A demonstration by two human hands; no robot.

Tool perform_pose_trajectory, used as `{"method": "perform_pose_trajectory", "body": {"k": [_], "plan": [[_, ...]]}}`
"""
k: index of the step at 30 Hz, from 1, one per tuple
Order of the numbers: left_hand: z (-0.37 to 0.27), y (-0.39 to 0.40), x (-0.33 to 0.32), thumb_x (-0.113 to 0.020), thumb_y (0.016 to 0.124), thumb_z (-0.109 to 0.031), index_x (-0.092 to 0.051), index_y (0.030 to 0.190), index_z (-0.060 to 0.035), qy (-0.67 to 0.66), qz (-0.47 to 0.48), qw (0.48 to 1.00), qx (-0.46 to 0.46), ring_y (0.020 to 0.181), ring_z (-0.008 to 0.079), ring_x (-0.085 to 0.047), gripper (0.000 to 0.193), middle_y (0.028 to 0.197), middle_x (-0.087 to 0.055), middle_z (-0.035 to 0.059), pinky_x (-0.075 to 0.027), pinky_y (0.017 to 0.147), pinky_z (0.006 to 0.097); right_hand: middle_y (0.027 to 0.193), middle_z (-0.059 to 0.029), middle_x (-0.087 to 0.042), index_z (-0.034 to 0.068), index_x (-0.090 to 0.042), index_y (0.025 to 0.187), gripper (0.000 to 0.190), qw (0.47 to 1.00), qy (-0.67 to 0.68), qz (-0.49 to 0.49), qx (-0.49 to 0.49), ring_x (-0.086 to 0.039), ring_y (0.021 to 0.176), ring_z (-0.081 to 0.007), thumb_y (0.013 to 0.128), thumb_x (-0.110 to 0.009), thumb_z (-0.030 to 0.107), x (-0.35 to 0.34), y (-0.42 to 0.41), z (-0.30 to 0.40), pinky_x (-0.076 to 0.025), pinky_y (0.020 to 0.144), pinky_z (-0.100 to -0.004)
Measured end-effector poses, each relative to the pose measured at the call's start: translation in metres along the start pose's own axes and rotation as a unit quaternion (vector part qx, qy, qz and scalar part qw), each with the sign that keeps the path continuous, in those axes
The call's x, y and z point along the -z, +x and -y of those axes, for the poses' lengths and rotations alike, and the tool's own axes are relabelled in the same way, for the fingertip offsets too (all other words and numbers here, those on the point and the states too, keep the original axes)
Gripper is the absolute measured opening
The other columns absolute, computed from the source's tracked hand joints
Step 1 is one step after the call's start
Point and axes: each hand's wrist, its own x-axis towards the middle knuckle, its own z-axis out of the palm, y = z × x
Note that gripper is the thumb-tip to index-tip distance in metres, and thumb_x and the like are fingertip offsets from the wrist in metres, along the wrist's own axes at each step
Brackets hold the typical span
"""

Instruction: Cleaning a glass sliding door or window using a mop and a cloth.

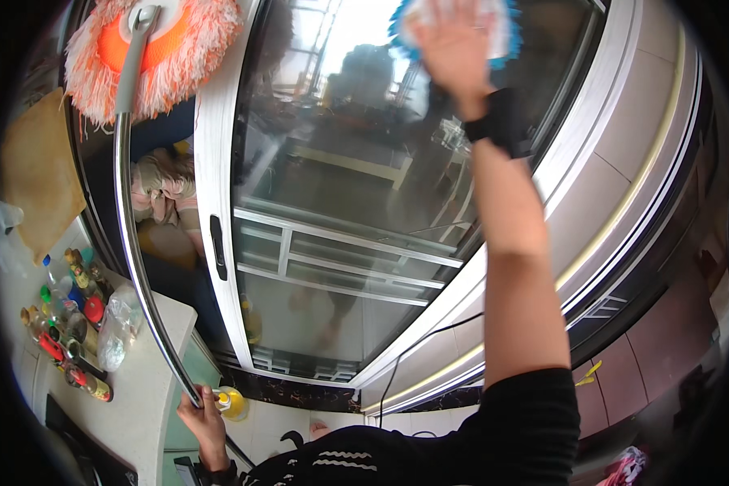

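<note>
My left hand is closed around the metal pole of a mop, low in the picture. At the pole's upper end, an orange and white chenille mop head is raised beside the door frame at the upper left. High up, my right hand lies flat over a round white pad with a blue fringe, against the glass pane of a sliding door. Blur hides the detail of its fingers. A black recessed handle sits in the door's white frame.
Several bottles and a clear plastic bag crowd the counter at the left. A yellow jug stands on the floor near my left hand. A black cable hangs by the door frame. Wall tiles flank the door.
</note>
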Motion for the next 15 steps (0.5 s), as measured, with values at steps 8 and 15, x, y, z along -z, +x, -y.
{"method": "perform_pose_trajectory", "body": {"k": [8,15], "plan": [[-0.024,0.009,-0.023,-0.053,0.081,-0.009,-0.046,0.069,0.0009,-0.030,0.013,0.999,0.013,0.041,0.0074,-0.046,0.017,0.050,-0.049,0.0046,-0.034,0.037,0.0200,0.132,-0.0197,-0.020,0.002,-0.028,0.126,0.056,0.991,-0.098,0.022,-0.087,-0.015,0.124,-0.0342,0.082,-0.036,0.035,0.004,0.000,-0.107,-0.014,0.098,-0.0490],[-0.011,0.007,-0.022,-0.055,0.080,-0.010,-0.048,0.067,0.0008,-0.036,0.013,0.999,-0.021,0.041,0.0071,-0.046,0.017,0.049,-0.050,0.0042,-0.034,0.039,0.0203,0.123,-0.0162,-0.035,0.015,-0.032,0.127,0.062,0.969,0.021,0.244,-0.043,-0.024,0.119,-0.0371,0.072,-0.053,0.035,0.013,-0.236,0.030,-0.014,0.096,-0.0536]]}}
